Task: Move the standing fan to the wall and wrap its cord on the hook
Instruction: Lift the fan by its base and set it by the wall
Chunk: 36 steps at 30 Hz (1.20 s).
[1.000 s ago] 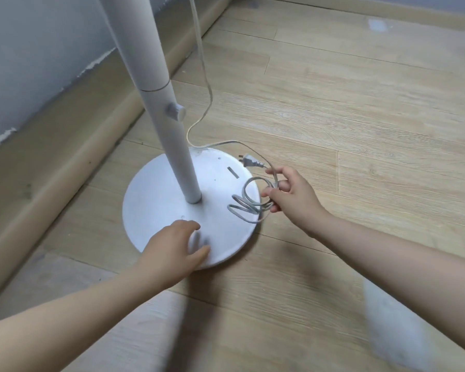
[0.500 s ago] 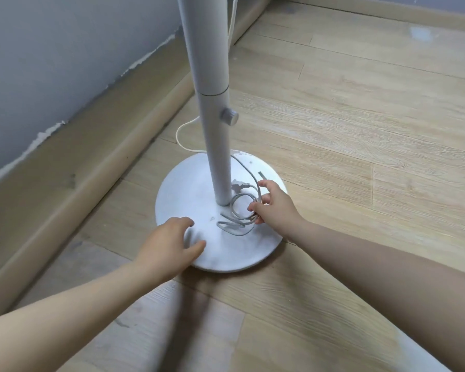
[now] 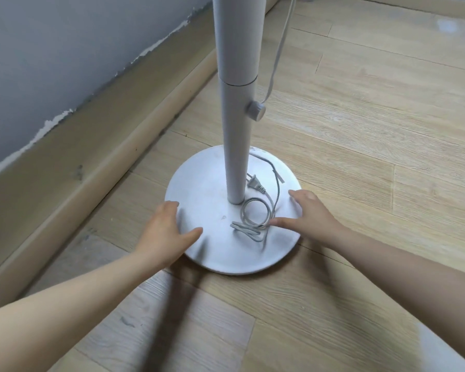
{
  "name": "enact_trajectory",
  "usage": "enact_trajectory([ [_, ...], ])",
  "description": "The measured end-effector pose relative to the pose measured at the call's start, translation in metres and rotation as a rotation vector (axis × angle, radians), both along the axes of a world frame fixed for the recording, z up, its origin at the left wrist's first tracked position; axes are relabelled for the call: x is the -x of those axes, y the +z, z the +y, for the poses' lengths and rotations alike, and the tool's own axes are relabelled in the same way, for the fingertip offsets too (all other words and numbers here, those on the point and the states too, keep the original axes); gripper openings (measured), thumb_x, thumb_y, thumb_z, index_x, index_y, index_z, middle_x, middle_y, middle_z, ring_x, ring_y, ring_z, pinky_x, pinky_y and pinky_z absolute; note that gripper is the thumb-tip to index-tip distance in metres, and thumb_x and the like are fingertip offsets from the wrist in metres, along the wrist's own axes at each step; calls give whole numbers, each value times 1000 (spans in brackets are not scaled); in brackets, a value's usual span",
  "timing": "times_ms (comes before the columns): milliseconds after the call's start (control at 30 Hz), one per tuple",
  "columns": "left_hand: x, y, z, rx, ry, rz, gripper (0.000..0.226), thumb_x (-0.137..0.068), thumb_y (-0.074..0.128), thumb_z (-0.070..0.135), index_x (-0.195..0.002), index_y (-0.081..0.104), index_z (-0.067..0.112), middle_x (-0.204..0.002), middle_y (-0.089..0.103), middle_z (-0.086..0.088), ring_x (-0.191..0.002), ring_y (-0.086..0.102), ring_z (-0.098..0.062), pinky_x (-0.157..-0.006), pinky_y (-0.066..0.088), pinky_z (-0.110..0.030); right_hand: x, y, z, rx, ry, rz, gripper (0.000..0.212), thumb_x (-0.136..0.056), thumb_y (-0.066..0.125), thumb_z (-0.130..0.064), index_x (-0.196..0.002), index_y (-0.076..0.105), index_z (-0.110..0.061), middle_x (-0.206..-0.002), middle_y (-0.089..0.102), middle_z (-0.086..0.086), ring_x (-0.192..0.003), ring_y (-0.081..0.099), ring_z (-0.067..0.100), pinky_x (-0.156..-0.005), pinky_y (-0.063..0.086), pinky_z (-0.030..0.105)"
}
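standing fan (image 3: 236, 36) upright on wood floor (image 3: 360, 157), near skirting board (image 3: 91, 146) under grey wall (image 3: 65, 49), base not touching board. round white base (image 3: 207, 183) carries pole (image 3: 235, 146); small knob (image 3: 255, 110) on pole's right side. cord (image 3: 246, 229) hangs down past knob, lies on base in loose coil right of pole. plug (image 3: 257, 185) flat on base, just beside pole. left hand (image 3: 164, 234) rests on left front rim, fingers together, thumb apart on top, grips nothing. right hand (image 3: 309, 218) spread on right rim, thumb tip seems touching coil, pinches nothing.
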<state>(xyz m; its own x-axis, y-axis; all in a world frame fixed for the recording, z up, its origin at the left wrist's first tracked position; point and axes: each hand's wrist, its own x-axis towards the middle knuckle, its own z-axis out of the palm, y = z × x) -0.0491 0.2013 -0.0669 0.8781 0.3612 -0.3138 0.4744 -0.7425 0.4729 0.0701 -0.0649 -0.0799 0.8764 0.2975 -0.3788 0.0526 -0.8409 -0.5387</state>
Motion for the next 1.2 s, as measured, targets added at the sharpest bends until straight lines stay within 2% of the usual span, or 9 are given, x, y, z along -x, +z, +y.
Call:
enact_trajectory([
  [67,-1,-1,2,52,81,18,82,-80,70,43,-143,32,7,-149,32,-13,-135,36,-28,-108,33,-37,-4,-4,-6,-23,-54,-25,94,-72,71,-57,-146,33,-14,-149,32,7,-139,27,24,-113,26,36],
  [233,-12,-8,14,152,210,20,73,-66,72,56,-120,54,11,-118,60,-4,-115,54,-27,-91,49,-39,-11,-8,-6,-170,-140,16,46,-83,68,-41,-122,54,-19,-123,59,2,-120,50,29,-100,43,45],
  [400,-22,-7,13,237,299,50,58,-77,76,41,-120,54,9,-108,57,-2,-102,55,-23,-83,44,-31,-16,-11,6,-224,-347,196,68,-79,67,-47,-135,44,-17,-126,55,-4,-117,54,24,-96,45,36],
  [500,-26,-7,22,416,444,81,79,-61,81,53,-121,57,8,-116,62,-1,-104,61,-24,-89,52,-37,-24,-16,4,-285,-445,282,77,-57,65,-57,-124,56,-19,-119,66,2,-105,63,26,-93,52,44],
  [633,-30,-26,37,495,497,130,104,-33,78,70,-119,61,14,-117,66,-2,-103,65,-25,-92,54,-43,-27,-17,2,-323,-505,353,82,-53,68,-55,-123,53,-15,-119,63,3,-104,64,26,-92,53,48],
  [733,-34,-28,33,527,526,129,108,-30,82,68,-121,60,15,-117,67,-2,-102,66,-25,-92,54,-41,-26,-21,0,-307,-513,341,67,-65,67,-48,-120,54,-12,-116,64,6,-101,66,28,-88,53,46],
  [933,-45,-25,26,501,562,95,104,-50,87,58,-132,48,6,-130,58,-6,-104,58,-22,-86,49,-33,-39,-34,3,-251,-555,261,48,-82,66,-44,-111,55,-7,-103,57,6,-69,53,18,-52,36,27],
  [1067,-50,-35,28,467,569,67,98,-56,89,47,-134,45,7,-135,52,-6,-103,50,-21,-82,42,-30,-40,-43,11,-207,-578,171,82,-62,68,-60,-123,56,-7,-122,60,9,-106,61,29,-83,53,39],
  [1200,-50,-36,30,477,583,59,94,-56,90,43,-131,46,7,-134,53,-7,-102,51,-21,-81,42,-30,-37,-49,22,-167,-631,133,98,-55,68,-68,-131,46,-10,-134,50,9,-118,53,33,-98,47,48],
])
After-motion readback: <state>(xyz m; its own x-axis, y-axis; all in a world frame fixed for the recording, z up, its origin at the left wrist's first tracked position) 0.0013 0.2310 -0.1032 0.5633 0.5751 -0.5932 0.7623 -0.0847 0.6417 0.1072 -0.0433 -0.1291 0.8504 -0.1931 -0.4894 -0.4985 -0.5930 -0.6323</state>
